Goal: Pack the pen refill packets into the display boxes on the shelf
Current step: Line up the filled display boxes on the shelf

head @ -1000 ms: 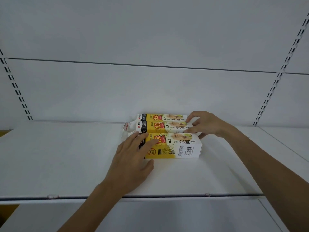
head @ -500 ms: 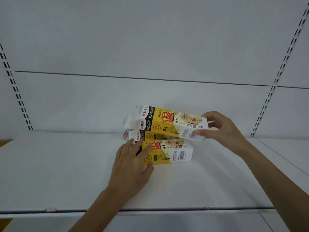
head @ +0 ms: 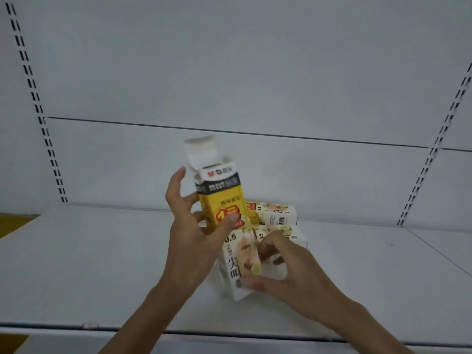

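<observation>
- The held box (head: pixel 224 215) shows a white band with a red and black "M&G" logo near its top, then a black band of small white print too blurred to read, then a yellow panel with big red numerals that look like "1" and another character; lower down "0.5" is printed in black beside a pale face picture and large black Chinese characters
- It is a tall narrow carton, yellow above and white below, held nearly upright and leaning a little left, with its white top flap (head: pixel 201 152) open and standing up
- Its lower end is just above the front part of the white shelf (head: pixel 102 264)
- Left hand (head: pixel 191 226) grips the box at mid height: thumb pressed on the yellow front over the red numerals, fingers wrapped round the left side, forefinger raised beside the flap
- Right hand (head: pixel 286 267) grips the bottom end, thumb under the lower corner, fingers curled against the right side
- Two more boxes of the same print lie flat on the shelf behind the hands: the near box (head: pixel 288 235) shows "0.5", and the far box (head: pixel 273 213) shows "0.5" and a barcode on its side
- Both forearms reach in from the lower edge
</observation>
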Tool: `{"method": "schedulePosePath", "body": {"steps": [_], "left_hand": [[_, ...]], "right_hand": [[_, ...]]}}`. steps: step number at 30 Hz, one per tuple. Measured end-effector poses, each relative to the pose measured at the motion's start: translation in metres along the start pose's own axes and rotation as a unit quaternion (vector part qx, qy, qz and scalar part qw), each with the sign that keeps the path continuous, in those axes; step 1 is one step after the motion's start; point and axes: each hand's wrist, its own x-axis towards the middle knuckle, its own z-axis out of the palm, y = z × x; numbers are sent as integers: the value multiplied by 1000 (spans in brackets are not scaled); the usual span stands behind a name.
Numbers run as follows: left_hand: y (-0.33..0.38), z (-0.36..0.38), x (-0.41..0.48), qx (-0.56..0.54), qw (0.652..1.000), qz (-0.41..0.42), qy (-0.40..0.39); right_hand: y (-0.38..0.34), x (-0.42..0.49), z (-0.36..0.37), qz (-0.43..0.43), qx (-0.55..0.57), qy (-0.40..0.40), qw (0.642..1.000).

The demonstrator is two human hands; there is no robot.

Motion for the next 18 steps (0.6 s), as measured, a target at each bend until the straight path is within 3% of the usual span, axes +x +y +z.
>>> {"method": "schedulePosePath", "body": {"steps": [6, 18], "left_hand": [[-1, -20, 2, 52, 993, 25, -99], [3, -28, 11, 56, 983, -8, -172]], "right_hand": [[-27, 36, -21, -78, 158, 54, 983], [-52, 70, -20, -117, 261, 62, 956]]}}
